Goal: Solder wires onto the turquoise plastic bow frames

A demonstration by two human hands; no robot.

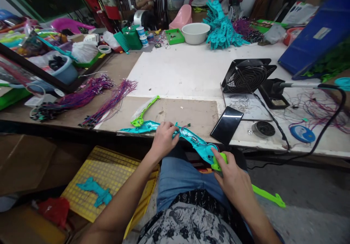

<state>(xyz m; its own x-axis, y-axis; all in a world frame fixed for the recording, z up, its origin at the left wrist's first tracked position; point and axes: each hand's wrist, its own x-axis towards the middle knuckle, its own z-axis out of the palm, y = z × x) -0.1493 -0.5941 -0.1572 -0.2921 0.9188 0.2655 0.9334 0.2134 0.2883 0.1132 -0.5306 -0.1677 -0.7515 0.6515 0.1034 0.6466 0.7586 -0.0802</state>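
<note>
A long turquoise plastic shell (198, 145) with wires and small parts inside lies along the table's front edge and juts over my lap. My left hand (164, 139) pinches at its middle, fingers closed. At its lower right end my right hand (232, 173) is closed on a bright green plastic piece (220, 161), with the index finger on the round turquoise end. A green strip (269, 196) sticks out beyond my right forearm. Another green piece with a clear part (139, 120) rests on the table just behind the shell's left end.
Bundles of purple wires (109, 103) lie on the left. To the right are a black phone (226, 125), a black fan (247, 76), a soldering iron holder (273, 92) and a round tin (263, 129). A turquoise pile (221, 27) and white basin (195, 33) stand behind.
</note>
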